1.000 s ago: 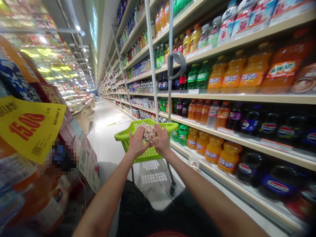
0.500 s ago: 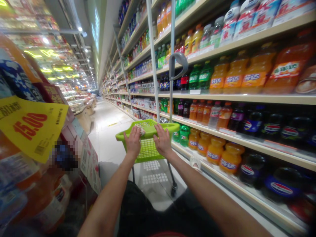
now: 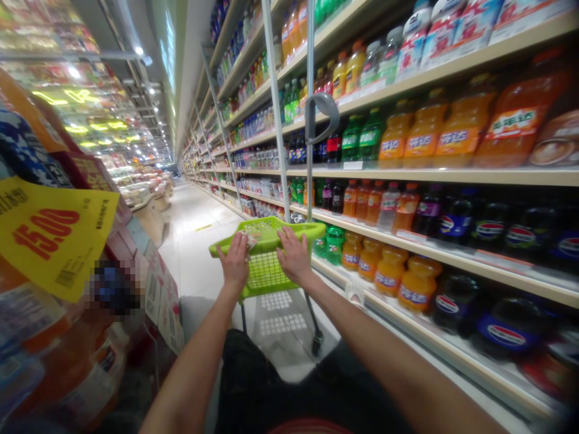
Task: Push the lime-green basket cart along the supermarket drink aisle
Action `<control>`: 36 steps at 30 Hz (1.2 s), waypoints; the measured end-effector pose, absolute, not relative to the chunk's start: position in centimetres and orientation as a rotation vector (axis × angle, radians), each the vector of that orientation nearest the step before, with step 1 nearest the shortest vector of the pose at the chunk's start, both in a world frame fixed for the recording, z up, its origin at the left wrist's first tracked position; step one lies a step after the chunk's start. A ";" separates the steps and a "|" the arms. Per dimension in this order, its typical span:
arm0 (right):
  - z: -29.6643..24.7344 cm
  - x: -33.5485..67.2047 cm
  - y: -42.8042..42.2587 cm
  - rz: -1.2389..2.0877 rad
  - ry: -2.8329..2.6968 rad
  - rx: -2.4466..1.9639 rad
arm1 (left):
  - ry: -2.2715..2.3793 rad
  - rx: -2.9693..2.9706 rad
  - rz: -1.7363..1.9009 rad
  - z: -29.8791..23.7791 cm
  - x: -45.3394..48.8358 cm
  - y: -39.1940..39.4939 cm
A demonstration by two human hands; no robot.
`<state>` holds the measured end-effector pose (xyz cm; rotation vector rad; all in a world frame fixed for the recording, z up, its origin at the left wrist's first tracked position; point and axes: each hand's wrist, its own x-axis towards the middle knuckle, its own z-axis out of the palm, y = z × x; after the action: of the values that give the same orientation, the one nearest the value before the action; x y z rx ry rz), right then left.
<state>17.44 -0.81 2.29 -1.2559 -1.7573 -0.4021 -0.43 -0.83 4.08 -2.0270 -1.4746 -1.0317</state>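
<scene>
A small green plastic shopping cart [image 3: 266,265] with lattice walls stands in front of me on thin dark legs. My left hand [image 3: 236,259] lies over the left part of its near rim, fingers curled across the edge. On the right part of the same rim, my right hand [image 3: 293,256] holds on in the same way, fingertips over the top. A small whitish thing shows by my left fingertips; I cannot make out what it is.
Long shelves of bottled drinks [image 3: 416,141] line the right side, with a grey hook-like handle [image 3: 322,117] on an upright rail. Stacked goods with a yellow price sign [image 3: 58,235] crowd the left. A tiled aisle [image 3: 185,211] runs ahead between them. Part of the left is blurred out.
The view has shifted slightly, so the cart and both hands sit a little further left. Both hands stay on the rim.
</scene>
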 end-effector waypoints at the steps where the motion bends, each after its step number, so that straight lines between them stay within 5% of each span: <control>1: 2.3 17.8 -0.7 -0.402 -1.749 -1.276 | -1.499 -2.000 -1.034 4.0 -1.2 -0.8; 36: 1.0 20.6 0.2 -0.537 -1.741 -1.323 | -1.539 -1.849 -1.088 3.6 -1.3 -0.3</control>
<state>20.58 0.18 0.96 -1.3231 -1.7415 -0.5371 -1.26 -0.26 3.56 -1.8490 -1.5385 -1.0881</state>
